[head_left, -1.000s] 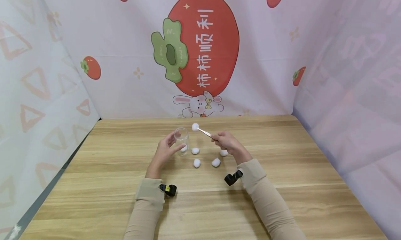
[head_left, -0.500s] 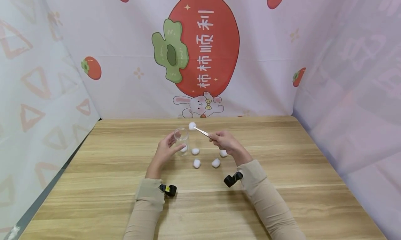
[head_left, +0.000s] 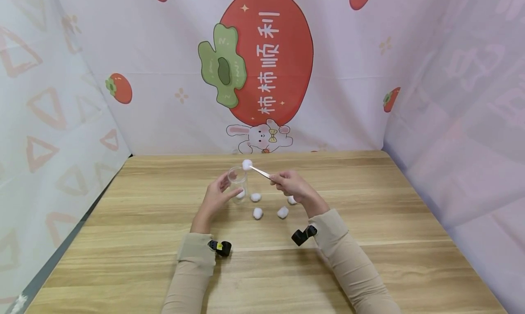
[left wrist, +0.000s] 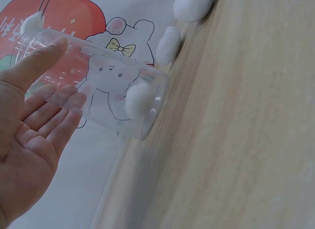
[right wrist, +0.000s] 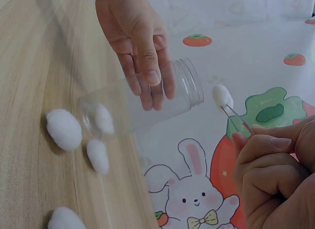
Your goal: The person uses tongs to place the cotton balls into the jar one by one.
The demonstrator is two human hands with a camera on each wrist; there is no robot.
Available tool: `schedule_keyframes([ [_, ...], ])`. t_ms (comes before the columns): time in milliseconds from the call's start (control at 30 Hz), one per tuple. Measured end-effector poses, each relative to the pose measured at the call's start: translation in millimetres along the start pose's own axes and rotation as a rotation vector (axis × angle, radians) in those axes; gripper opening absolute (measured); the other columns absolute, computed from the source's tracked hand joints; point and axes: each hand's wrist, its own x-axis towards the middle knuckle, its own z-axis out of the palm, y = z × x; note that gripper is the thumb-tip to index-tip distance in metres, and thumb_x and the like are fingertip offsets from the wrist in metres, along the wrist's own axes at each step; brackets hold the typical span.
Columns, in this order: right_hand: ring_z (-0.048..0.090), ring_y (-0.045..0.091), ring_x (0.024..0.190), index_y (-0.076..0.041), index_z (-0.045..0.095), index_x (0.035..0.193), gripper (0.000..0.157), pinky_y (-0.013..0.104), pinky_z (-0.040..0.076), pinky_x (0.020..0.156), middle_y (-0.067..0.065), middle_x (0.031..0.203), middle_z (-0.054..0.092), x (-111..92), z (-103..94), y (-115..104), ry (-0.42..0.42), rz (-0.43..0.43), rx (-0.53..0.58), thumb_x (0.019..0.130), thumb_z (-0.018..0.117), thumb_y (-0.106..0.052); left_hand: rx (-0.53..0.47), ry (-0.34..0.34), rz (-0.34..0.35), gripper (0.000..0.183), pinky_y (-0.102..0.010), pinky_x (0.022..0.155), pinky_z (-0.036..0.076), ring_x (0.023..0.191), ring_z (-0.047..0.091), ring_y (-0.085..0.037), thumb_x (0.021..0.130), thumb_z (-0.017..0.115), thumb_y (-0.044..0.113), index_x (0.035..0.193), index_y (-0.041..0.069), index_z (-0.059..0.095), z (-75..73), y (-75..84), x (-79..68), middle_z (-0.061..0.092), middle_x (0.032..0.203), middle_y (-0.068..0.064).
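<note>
My left hand (head_left: 214, 196) holds a clear jar (right wrist: 123, 111) upright on the table, thumb on one side and fingers on the other. The jar's mouth is uncovered, and one white cotton ball (left wrist: 139, 101) lies at its bottom. In my right hand (head_left: 294, 185) I pinch metal tweezers (right wrist: 238, 119). Their tips grip another cotton ball (right wrist: 223, 96), which hangs close to the jar's rim, just above and to its right in the head view.
Several loose cotton balls lie on the wooden table (head_left: 262, 268) between my hands, among them one beside the jar (head_left: 255, 197) and one nearer me (head_left: 282, 212). A printed cloth backdrop (head_left: 164, 54) rises behind the table's far edge.
My right hand has moved left, bringing the tweezers and cotton ball from beside the jar up to its rim. The left hand and the jar have stayed in place.
</note>
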Motion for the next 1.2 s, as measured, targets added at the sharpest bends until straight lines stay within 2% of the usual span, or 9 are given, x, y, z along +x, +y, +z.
schedule_keyframes([
  [267, 0.022, 0.003, 0.044, -0.002, 0.057, 0.085, 0.026, 0.014, 0.017, 0.04, -0.008, 0.053, 0.035, -1.0, 2.3, -2.1, -0.001, -0.004, 0.001, 0.102, 0.045, -0.017, 0.011, -0.004, 0.004, 0.069, -0.041, 0.119, 0.039, 0.137, 0.046, -0.036, 0.084, 0.075, 0.016, 0.143, 0.003, 0.042, -0.1, 1.3, 1.3, 0.049, 0.145, -0.021],
  [600, 0.022, 0.002, 0.044, 0.001, 0.057, 0.087, 0.025, 0.013, 0.017, 0.039, -0.008, 0.055, 0.037, 3.3, 9.4, -0.8, -0.027, -0.01, 0.011, 0.101, 0.045, -0.015, -0.023, -0.006, -0.034, 0.072, -0.042, 0.12, 0.037, 0.138, 0.045, -0.037, 0.085, 0.074, 0.016, 0.145, 0.002, 0.038, -0.2, 3.9, 0.0, 0.048, 0.144, -0.024],
  [967, 0.023, 0.002, 0.044, 0.0, 0.058, 0.084, 0.025, 0.014, 0.017, 0.039, -0.008, 0.054, 0.038, 3.8, 13.1, -0.1, -0.024, -0.02, 0.008, 0.101, 0.047, -0.016, -0.024, -0.001, -0.035, 0.071, -0.042, 0.12, 0.038, 0.137, 0.046, -0.036, 0.084, 0.074, 0.014, 0.144, 0.001, 0.039, -0.1, 5.2, -1.3, 0.049, 0.143, -0.025],
  [1200, 0.023, 0.003, 0.044, -0.003, 0.058, 0.082, 0.025, 0.014, 0.018, 0.04, -0.008, 0.054, 0.038, 3.8, 14.9, 0.4, -0.029, -0.019, 0.001, 0.101, 0.047, -0.016, -0.019, -0.028, -0.072, 0.069, -0.042, 0.121, 0.035, 0.139, 0.043, -0.039, 0.087, 0.07, 0.007, 0.145, -0.005, 0.035, -3.6, 41.6, -16.8, 0.045, 0.145, -0.029],
])
